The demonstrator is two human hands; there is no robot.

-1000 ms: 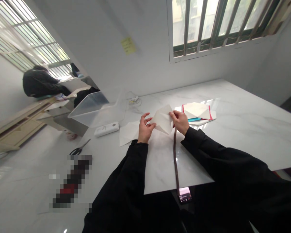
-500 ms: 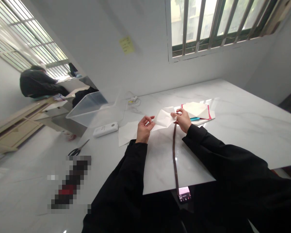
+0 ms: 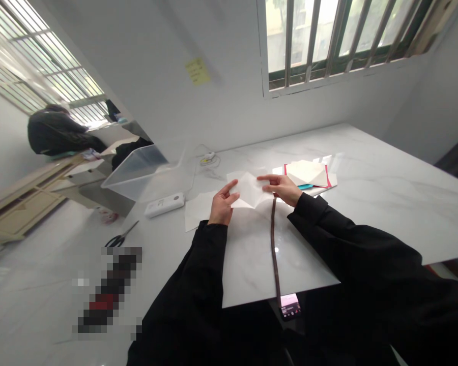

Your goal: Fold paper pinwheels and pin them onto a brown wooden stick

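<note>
A creased sheet of white paper (image 3: pixel 250 192) is held spread between my two hands, just above the table. My left hand (image 3: pixel 222 203) pinches its left edge between thumb and fingers. On the other side, my right hand (image 3: pixel 284 189) grips the right edge, index finger stretched along the top. Another white sheet (image 3: pixel 197 209) lies flat to the left, partly behind my left hand. Beyond my right hand rests a stack of folded cream paper (image 3: pixel 307 172), with red and blue edges showing under it.
Scissors (image 3: pixel 121 236) lie at the left near a blurred-out dark object (image 3: pixel 110 290). A white device (image 3: pixel 165 205) and a clear plastic bin (image 3: pixel 137 170) stand on the marble table (image 3: pixel 389 203). A brown strap (image 3: pixel 274 249) runs to a lit phone (image 3: pixel 290 306). Someone in black (image 3: pixel 57 129) sits far left.
The paper has been opened out from a folded, bunched shape into a wider creased sheet. My left hand has shifted slightly left; the right hand's fingers now extend along the paper.
</note>
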